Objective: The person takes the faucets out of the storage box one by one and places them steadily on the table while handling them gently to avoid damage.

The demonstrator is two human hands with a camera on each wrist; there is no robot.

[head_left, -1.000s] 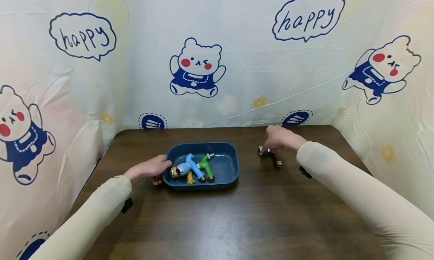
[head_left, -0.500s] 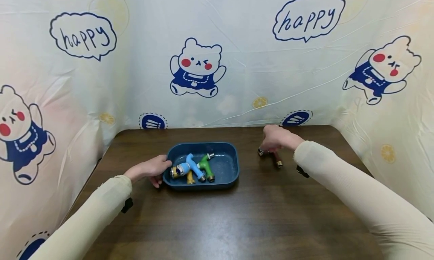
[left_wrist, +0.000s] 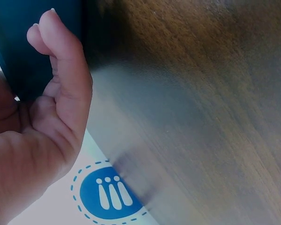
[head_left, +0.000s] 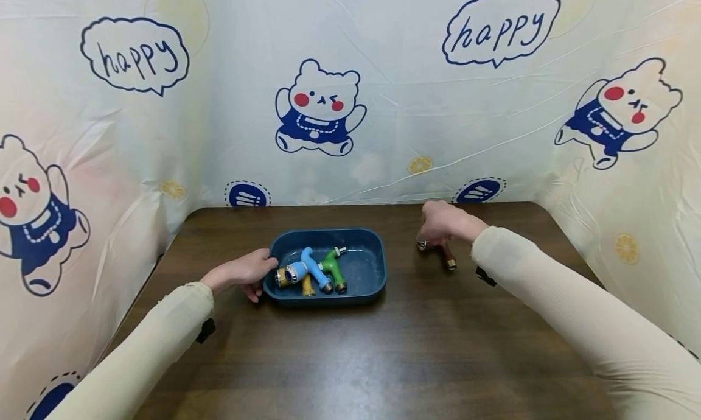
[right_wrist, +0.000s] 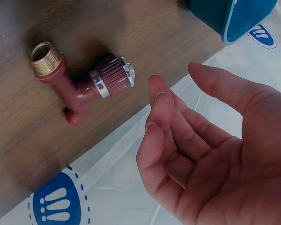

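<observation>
My left hand (head_left: 246, 271) grips the left end of a dark blue plastic tub (head_left: 364, 274), its thumb over the rim. In the left wrist view, the fingers (left_wrist: 68, 61) bend against the tub's outer wall. Inside the tub lie a light blue tap (head_left: 311, 268), a green tap (head_left: 333, 271) and a yellow tap (head_left: 308, 286) partly covered by the blue one. A dark red tap (right_wrist: 77, 91) with a brass threaded end and ribbed knob lies on the table. Over it hovers my right hand (head_left: 446, 222), fingers loosely bent and apart from the knob, holding nothing.
The dark brown wooden table (head_left: 350, 353) bears the tub left of centre and the red tap to its right. A pale printed curtain (head_left: 394, 103) with cartoon bears encloses the table at the back and both sides.
My right hand has shifted slightly left above the red tap, covering more of its knob in the head view. The left hand, tub and taps stay in place.
</observation>
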